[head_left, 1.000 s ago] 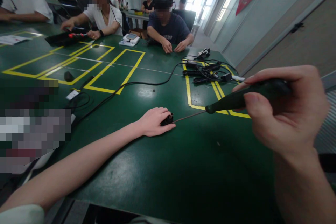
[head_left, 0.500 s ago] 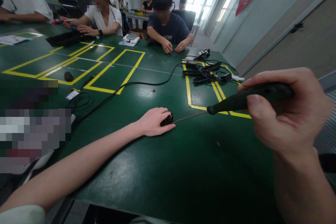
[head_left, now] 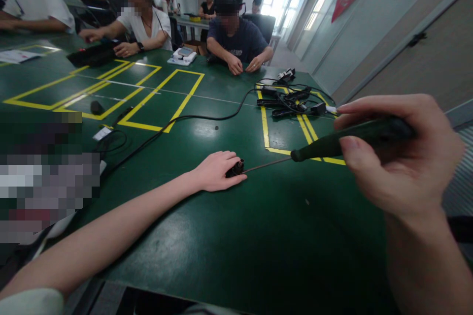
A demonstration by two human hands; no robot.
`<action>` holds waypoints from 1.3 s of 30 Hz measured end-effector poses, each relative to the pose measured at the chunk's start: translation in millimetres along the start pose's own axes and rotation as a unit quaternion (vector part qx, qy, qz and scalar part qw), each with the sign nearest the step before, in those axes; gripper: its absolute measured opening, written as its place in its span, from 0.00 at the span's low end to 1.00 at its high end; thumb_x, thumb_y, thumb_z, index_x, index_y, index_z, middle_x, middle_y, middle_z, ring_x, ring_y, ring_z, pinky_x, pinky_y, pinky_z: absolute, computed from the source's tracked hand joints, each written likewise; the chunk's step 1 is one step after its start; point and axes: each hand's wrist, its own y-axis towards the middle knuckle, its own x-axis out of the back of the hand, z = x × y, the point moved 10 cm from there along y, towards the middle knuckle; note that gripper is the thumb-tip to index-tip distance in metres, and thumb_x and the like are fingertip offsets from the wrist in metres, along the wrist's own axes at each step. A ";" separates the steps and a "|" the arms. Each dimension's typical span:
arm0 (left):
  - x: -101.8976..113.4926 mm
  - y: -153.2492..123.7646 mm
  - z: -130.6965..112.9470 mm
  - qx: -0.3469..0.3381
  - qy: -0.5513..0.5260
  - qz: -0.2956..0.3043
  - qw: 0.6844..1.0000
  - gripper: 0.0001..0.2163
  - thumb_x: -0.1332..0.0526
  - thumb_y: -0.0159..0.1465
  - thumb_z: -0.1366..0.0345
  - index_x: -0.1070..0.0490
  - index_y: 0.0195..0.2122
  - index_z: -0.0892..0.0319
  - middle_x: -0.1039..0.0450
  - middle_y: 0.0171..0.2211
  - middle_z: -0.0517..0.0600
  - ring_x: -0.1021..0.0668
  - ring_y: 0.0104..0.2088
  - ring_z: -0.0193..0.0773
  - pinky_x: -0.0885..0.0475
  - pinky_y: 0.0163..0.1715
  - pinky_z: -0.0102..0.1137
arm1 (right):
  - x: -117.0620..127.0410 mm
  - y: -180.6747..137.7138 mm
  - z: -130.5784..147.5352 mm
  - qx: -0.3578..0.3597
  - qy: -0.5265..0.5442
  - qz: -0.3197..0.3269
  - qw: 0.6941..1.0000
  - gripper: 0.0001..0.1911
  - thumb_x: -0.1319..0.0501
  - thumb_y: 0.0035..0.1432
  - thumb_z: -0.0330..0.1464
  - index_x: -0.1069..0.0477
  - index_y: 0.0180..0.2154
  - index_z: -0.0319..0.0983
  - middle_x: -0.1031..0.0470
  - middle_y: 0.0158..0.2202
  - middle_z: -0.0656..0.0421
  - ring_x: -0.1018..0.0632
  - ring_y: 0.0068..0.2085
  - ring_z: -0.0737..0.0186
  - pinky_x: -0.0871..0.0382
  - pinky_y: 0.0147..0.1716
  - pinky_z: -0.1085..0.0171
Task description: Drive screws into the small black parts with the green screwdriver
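Observation:
My left hand [head_left: 216,171] lies on the green table [head_left: 229,236], its fingers curled round a small black plug part [head_left: 235,168] that it pins to the surface. My right hand [head_left: 401,157] is closed round the dark green handle of a screwdriver [head_left: 343,140]. The thin shaft runs left and down from the handle, and its tip meets the end of the black part.
A black cable [head_left: 192,120] runs from the left side across to a pile of black adapters and cords [head_left: 291,98] inside a yellow-taped box. Several people sit at the far edge working with their hands. A white device [head_left: 184,54] sits near them.
My right hand has shifted its fingers slightly on the screwdriver handle; the shaft stays on the black part. My left hand has not moved. A person at the far left moved their hands.

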 end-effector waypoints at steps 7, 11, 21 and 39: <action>0.4 -0.3 -0.9 -0.002 0.004 0.001 1.000 0.16 0.42 0.74 0.50 0.28 0.39 0.59 0.24 0.37 0.53 0.21 0.39 0.45 0.26 0.42 0.37 | -0.2 -2.2 -8.0 -0.031 0.015 0.001 0.999 0.11 0.38 0.68 0.44 0.23 0.42 0.44 0.23 0.34 0.60 0.22 0.33 0.62 0.30 0.33 0.59; -1.0 0.5 -1.5 -0.001 0.017 0.005 1.000 0.15 0.41 0.74 0.51 0.28 0.39 0.59 0.24 0.36 0.53 0.21 0.39 0.45 0.26 0.43 0.37 | -0.8 -1.8 -8.9 -0.046 -0.017 0.002 0.999 0.05 0.34 0.64 0.38 0.24 0.39 0.45 0.24 0.33 0.62 0.25 0.29 0.65 0.33 0.28 0.61; 4.3 -1.1 11.7 0.050 0.039 -0.031 0.997 0.12 0.38 0.73 0.54 0.28 0.38 0.58 0.24 0.34 0.50 0.21 0.37 0.43 0.27 0.41 0.35 | -8.9 0.2 -26.9 -0.069 0.055 0.018 0.996 0.05 0.34 0.59 0.34 0.25 0.40 0.45 0.22 0.37 0.59 0.20 0.36 0.60 0.27 0.36 0.58; 6.7 -2.5 16.6 0.098 0.100 -0.030 0.990 0.18 0.40 0.74 0.48 0.26 0.38 0.59 0.19 0.34 0.54 0.18 0.36 0.46 0.25 0.39 0.36 | -14.9 -1.2 -46.5 -0.143 0.084 0.011 0.986 0.05 0.34 0.56 0.35 0.24 0.37 0.43 0.25 0.31 0.61 0.23 0.27 0.64 0.29 0.22 0.65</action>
